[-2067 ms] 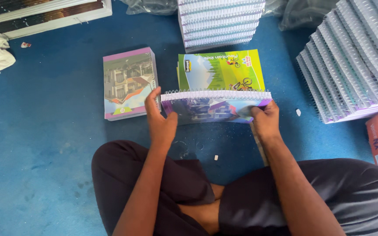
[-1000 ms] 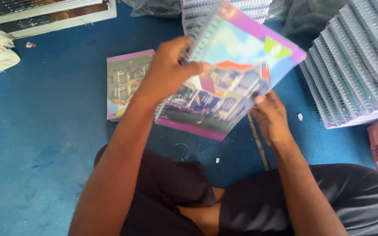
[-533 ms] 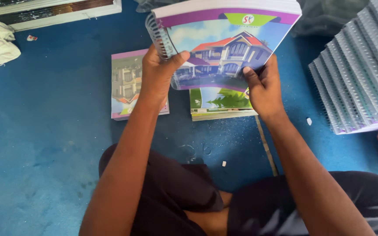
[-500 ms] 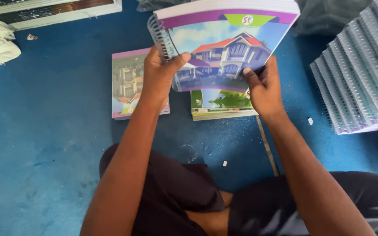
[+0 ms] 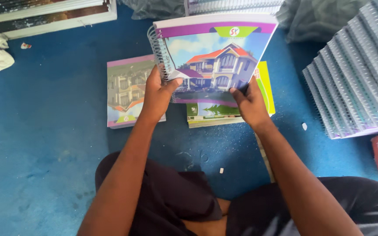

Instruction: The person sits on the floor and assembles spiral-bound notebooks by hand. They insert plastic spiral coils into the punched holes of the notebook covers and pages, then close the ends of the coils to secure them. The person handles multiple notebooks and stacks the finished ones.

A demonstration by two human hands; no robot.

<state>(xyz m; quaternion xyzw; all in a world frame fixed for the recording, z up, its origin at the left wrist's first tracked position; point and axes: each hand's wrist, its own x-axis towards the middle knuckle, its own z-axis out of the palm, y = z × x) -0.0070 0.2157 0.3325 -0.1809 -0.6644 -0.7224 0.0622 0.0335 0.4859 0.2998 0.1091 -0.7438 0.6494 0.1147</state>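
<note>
Both hands hold a spiral-bound notebook with a house picture on its cover, raised above the blue floor. The left hand clasps its near-left corner by the spiral coil, thumb on the cover. The right hand pinches the near-right edge. Under it lies a green-covered notebook; another notebook lies left.

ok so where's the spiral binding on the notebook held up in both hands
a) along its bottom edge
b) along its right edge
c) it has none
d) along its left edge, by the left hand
d: the wire coil runs down the left edge of the spiral notebook, just above the left hand; the right hand grips the lower right corner.
</note>
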